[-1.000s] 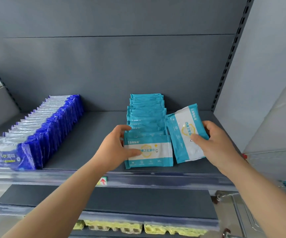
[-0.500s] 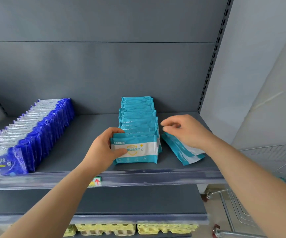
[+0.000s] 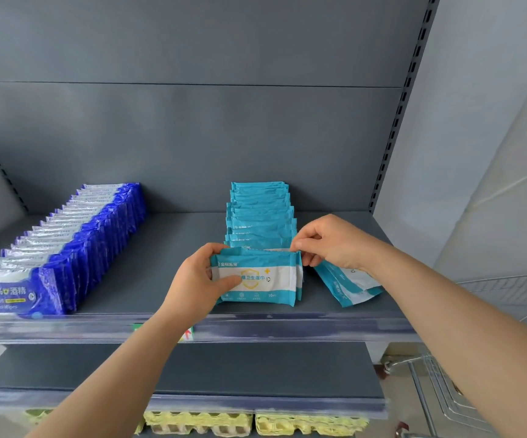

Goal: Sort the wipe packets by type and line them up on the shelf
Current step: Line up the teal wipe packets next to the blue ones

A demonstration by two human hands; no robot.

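Note:
A row of teal wipe packets (image 3: 260,213) runs from the back panel toward the front of the grey shelf (image 3: 173,263). My left hand (image 3: 197,279) grips the left end of the front teal packet (image 3: 262,279), which stands upright. My right hand (image 3: 331,241) pinches that packet's top right corner. To the right, two or three loose teal packets (image 3: 350,286) lie flat and skewed on the shelf, partly under my right wrist. A row of blue wipe packets (image 3: 66,248) stands along the shelf's left side.
The shelf has a clear plastic front rail (image 3: 255,327) with a small price tag (image 3: 187,333). A lower shelf (image 3: 192,374) sits below, with yellow egg cartons (image 3: 198,422) under it. A wire cart (image 3: 439,393) stands at the lower right. A slotted upright (image 3: 395,131) bounds the right side.
My right hand laid the loose teal packets down flat on the shelf, then moved left to the front packet's top right corner. My left hand kept its grip on the front packet.

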